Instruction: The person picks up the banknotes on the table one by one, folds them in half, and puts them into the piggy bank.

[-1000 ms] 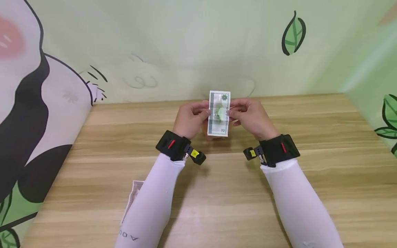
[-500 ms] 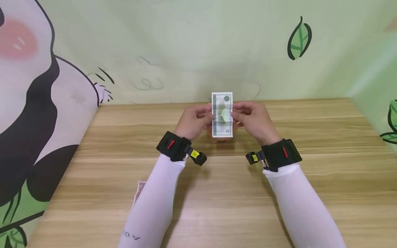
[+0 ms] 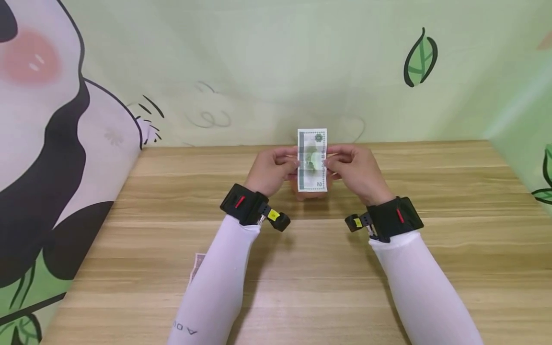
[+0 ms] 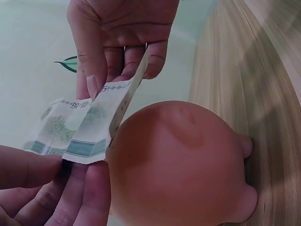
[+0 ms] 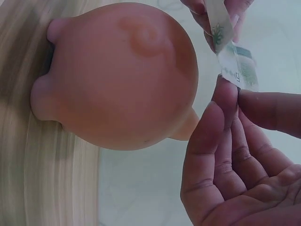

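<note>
- Above the middle of the tabletop (image 3: 431, 182), near the far wall, you are holding a green banknote (image 3: 312, 159) between both hands, just over an orange piggy bank (image 4: 178, 162).
- You are keeping the banknote upright, with its long axis running vertically in the head view; its top edge is pointing up toward the wall and its lower edge, with the numeral 2, is pointing down at the piggy bank.
- Your left hand (image 3: 270, 170) is pinching the banknote's left edge, thumb over curled fingers (image 4: 75, 188).
- Your right hand (image 3: 355, 170) is pinching the right edge the same way, thumb and forefinger closed on the paper and the other fingers (image 5: 211, 146) lying loosely curled.
- From the wrist views, the banknote is bending along its length, and one edge is sitting just beside, or touching, the piggy bank's rounded top; you cannot tell which.
- The piggy bank is resting on the tabletop, mostly hidden behind the banknote and your hands in the head view.
- A second banknote (image 3: 196, 265) is lying flat on the tabletop by your left sleeve (image 3: 215, 282), which is partly covering it, well apart from the piggy bank.
</note>
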Motion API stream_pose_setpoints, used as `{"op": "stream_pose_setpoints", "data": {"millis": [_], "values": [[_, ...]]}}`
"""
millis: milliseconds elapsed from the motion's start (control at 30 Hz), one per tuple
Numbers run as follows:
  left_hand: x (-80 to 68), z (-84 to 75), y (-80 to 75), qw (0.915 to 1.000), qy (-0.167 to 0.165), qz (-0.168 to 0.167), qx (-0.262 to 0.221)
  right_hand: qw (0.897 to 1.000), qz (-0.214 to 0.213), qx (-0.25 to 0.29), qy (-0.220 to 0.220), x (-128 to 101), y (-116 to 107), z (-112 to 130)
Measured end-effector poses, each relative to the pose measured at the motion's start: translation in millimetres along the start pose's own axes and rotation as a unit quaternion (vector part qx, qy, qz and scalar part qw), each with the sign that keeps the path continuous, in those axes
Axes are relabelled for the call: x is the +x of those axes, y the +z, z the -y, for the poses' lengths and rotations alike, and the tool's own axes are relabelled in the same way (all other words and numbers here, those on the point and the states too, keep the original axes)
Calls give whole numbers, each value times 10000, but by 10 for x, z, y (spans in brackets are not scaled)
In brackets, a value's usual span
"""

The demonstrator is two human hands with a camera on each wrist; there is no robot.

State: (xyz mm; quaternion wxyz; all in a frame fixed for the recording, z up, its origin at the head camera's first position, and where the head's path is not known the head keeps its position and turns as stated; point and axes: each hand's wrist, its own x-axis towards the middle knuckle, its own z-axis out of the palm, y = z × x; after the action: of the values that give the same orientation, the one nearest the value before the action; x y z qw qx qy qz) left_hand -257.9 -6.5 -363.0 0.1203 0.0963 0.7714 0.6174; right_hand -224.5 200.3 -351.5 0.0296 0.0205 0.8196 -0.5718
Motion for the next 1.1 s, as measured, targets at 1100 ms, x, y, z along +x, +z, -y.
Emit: {"op": "stream_pose_setpoints", "data": {"millis": [1100], "values": [[-23,3,-37,9990,91,-166,-406,9996,-33,256,-143,4,20,-22]]}}
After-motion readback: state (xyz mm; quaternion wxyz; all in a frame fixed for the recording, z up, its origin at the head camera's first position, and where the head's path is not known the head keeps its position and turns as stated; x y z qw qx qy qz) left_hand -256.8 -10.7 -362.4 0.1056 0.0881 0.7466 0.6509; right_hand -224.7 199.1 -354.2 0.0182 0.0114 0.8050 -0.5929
